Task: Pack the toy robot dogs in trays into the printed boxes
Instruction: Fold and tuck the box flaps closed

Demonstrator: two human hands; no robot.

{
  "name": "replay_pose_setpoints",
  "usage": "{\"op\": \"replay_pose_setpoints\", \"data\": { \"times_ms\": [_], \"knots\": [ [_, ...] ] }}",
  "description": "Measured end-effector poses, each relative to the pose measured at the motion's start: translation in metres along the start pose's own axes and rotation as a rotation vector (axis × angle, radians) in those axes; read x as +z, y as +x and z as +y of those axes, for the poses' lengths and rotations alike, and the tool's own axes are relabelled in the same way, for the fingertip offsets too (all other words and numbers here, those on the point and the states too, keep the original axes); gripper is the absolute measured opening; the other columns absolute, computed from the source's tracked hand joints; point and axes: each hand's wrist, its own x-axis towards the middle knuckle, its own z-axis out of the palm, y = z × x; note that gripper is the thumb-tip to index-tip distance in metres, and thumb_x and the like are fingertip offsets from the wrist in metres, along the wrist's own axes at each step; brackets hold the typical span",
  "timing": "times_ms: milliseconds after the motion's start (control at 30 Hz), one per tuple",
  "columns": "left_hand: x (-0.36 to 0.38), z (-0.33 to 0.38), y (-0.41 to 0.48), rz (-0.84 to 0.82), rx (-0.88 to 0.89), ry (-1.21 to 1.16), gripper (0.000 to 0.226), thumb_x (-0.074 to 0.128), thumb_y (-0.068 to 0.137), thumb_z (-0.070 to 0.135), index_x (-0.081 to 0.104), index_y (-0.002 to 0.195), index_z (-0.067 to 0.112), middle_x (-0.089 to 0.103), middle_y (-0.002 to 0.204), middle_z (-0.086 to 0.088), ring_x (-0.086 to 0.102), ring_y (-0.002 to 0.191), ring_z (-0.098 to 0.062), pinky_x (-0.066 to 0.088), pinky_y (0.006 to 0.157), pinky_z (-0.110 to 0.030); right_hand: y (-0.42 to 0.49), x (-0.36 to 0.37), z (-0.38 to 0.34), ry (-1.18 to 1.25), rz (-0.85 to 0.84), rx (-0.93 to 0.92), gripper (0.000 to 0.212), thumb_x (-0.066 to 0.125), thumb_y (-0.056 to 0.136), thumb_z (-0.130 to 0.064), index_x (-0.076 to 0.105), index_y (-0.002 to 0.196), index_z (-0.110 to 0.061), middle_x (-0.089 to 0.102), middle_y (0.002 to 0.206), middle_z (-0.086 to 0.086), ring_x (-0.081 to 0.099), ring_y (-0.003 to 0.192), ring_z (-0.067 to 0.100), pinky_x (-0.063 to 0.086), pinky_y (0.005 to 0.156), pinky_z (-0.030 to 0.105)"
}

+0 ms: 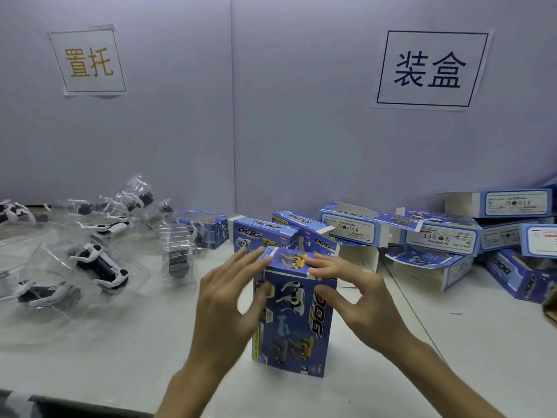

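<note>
Holding the tall blue printed cardboard box (294,324) near its top, the left hand (229,291) has its thumb on the front picture side. Its long fingers reach up along the left edge of the top flap (289,260). The right hand (358,300) pinches the other side of the top. Its fingers lie on the flap and its thumb presses the front just under it. The flap is folded down over the box. The box stands upright on the white table (452,342), right in front of the person, between the two hands. The inside of the box is hidden, so it is not clear if a toy is in it.

Just behind it stand two more blue boxes (259,233) with the word DOG on them. To the right is a messy pile of blue boxes (437,233). They lie on their sides, some on top of others, and some have open ends.

To the left, well apart from the hands, lie the clear plastic trays (45,285). Black and white toy robot dogs (99,267) sit in them. The trays are spread about and some lean on each other.

Behind everything is a pale grey wall (271,116). A white paper sign with orange writing (87,61) is stuck on it at the left. A bigger white paper sign with dark blue writing (428,69) is at the right.
</note>
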Motion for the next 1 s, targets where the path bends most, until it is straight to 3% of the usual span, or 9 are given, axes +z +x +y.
{"op": "replay_pose_setpoints", "data": {
  "times_ms": [100, 233, 333, 433, 600, 733, 867, 933, 1000],
  "knots": [
    [-0.005, -0.013, 0.006, -0.054, -0.062, -0.085, 0.042, 0.075, 0.084, 0.002, 0.071, 0.121, 0.024, 0.066, 0.127, 0.014, 0.059, 0.123, -0.007, 0.052, 0.097, -0.045, 0.000, 0.001, 0.001, -0.010, -0.007, -0.003, 0.027, 0.067, 0.087, -0.024, 0.070, 0.112, -0.031, 0.069, 0.124, -0.015, 0.054, 0.129, 0.002, 0.040, 0.107, 0.016],
    [-0.007, -0.017, 0.015, -0.028, -0.070, -0.150, 0.035, 0.074, 0.084, 0.007, 0.074, 0.113, 0.027, 0.071, 0.114, 0.016, 0.066, 0.107, -0.005, 0.055, 0.085, -0.032, 0.000, 0.003, 0.001, -0.009, -0.005, 0.008, 0.025, 0.065, 0.087, -0.024, 0.070, 0.111, -0.031, 0.068, 0.124, -0.016, 0.054, 0.128, -0.001, 0.036, 0.106, 0.011],
    [-0.006, -0.020, 0.017, -0.021, -0.075, -0.169, 0.030, 0.074, 0.084, 0.013, 0.074, 0.110, 0.027, 0.073, 0.111, 0.015, 0.069, 0.094, -0.007, 0.058, 0.076, -0.031, -0.001, 0.003, 0.002, 0.055, 0.002, 0.053, 0.024, 0.064, 0.087, -0.027, 0.070, 0.110, -0.033, 0.068, 0.123, -0.022, 0.052, 0.129, -0.002, 0.042, 0.107, 0.020],
    [-0.006, -0.023, 0.017, -0.031, -0.077, -0.218, 0.023, 0.070, 0.085, 0.016, 0.078, 0.106, 0.020, 0.074, 0.110, 0.011, 0.070, 0.100, -0.008, 0.060, 0.079, -0.034, -0.002, 0.004, 0.002, 0.119, -0.004, 0.106, 0.023, 0.063, 0.087, -0.031, 0.069, 0.109, -0.033, 0.065, 0.124, -0.029, 0.048, 0.132, -0.003, 0.055, 0.096, 0.035],
    [-0.004, -0.027, 0.023, -0.073, -0.034, -0.171, 0.021, 0.074, 0.084, 0.005, 0.079, 0.102, 0.014, 0.075, 0.107, 0.008, 0.071, 0.100, -0.008, 0.059, 0.085, -0.038, -0.004, 0.007, 0.005, 0.172, -0.003, 0.114, 0.024, 0.063, 0.089, -0.028, 0.069, 0.112, -0.029, 0.064, 0.126, -0.027, 0.043, 0.136, -0.003, 0.058, 0.081, 0.020],
    [-0.003, -0.026, 0.017, -0.089, -0.150, -0.281, 0.022, 0.069, 0.087, 0.008, 0.078, 0.103, 0.020, 0.073, 0.110, 0.014, 0.069, 0.102, -0.006, 0.055, 0.074, -0.018, -0.003, 0.006, 0.006, 0.185, -0.027, 0.142, 0.023, 0.062, 0.088, -0.029, 0.069, 0.110, -0.027, 0.066, 0.128, -0.022, 0.042, 0.139, 0.000, 0.057, 0.093, 0.031],
    [-0.005, -0.022, 0.017, -0.166, -0.458, -0.560, 0.031, 0.071, 0.087, 0.016, 0.071, 0.112, 0.035, 0.068, 0.121, 0.021, 0.066, 0.076, -0.007, 0.054, 0.060, -0.023, 0.002, 0.000, 0.004, 0.226, -0.067, 0.159, 0.020, 0.062, 0.088, -0.026, 0.070, 0.106, -0.022, 0.069, 0.125, -0.016, 0.044, 0.138, 0.001, 0.052, 0.099, 0.034],
    [-0.009, -0.022, 0.023, -0.324, -0.598, -0.656, 0.061, 0.082, 0.078, 0.028, 0.057, 0.132, 0.039, 0.062, 0.130, 0.018, 0.065, 0.071, -0.012, 0.055, 0.059, -0.027, 0.001, -0.008, 0.006, 0.287, -0.078, 0.167, 0.018, 0.063, 0.089, -0.023, 0.069, 0.104, -0.016, 0.070, 0.124, -0.012, 0.045, 0.138, 0.003, 0.054, 0.096, 0.031],
    [-0.010, -0.019, 0.031, -0.567, -0.688, -0.676, 0.087, 0.081, 0.070, 0.036, 0.038, 0.146, 0.041, 0.054, 0.136, 0.014, 0.069, 0.077, -0.017, 0.057, 0.061, -0.031, -0.002, -0.016, 0.008, 0.372, -0.092, 0.189, 0.013, 0.065, 0.093, -0.018, 0.068, 0.102, -0.009, 0.071, 0.125, -0.006, 0.045, 0.138, 0.005, 0.055, 0.091, 0.027]
  ]
}}
